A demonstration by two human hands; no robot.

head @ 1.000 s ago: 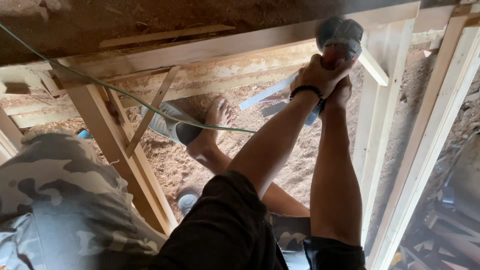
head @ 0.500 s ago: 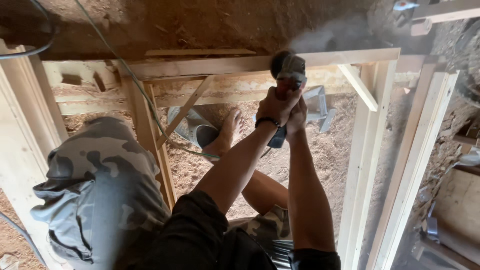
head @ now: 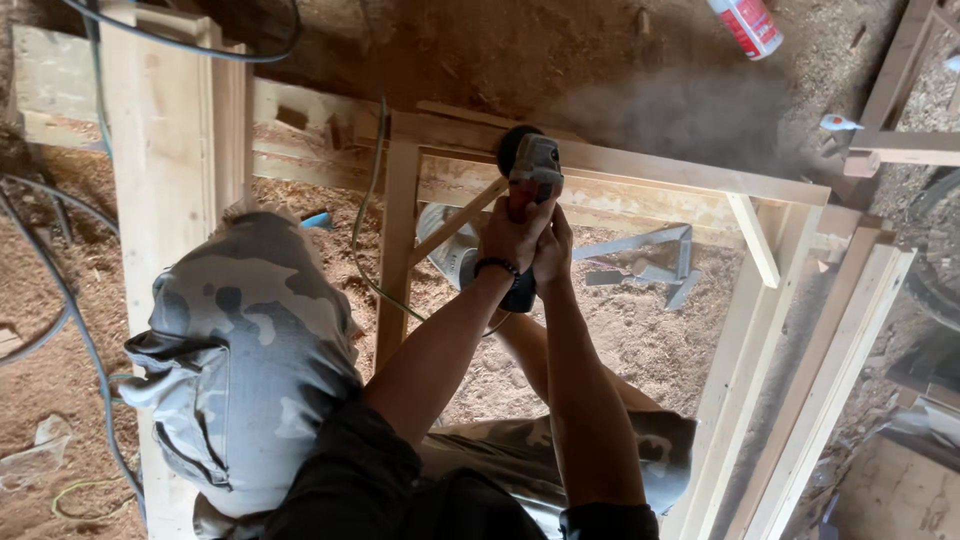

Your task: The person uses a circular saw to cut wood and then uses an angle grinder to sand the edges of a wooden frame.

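Grinder (head: 530, 165) shifted left along top rail (head: 640, 162) since earlier frame; left hand (head: 508, 238) and right hand (head: 552, 250) wrapped tight around its body; light, even pressure advised

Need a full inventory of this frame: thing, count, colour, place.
power grinder: 1, grey and dark, on the frame's top rail
wooden frame: 1, pale, centre
dust cloud: 1, grey, beyond the grinder
green cable: 1, across the frame's left post
spray can: 1, red and white, top right
planks: several, pale, left
sawdust floor: brown
wristband: 1, black, left wrist
camouflage trousers: 1, grey, lower left
left hand, right hand: both gripping the grinder
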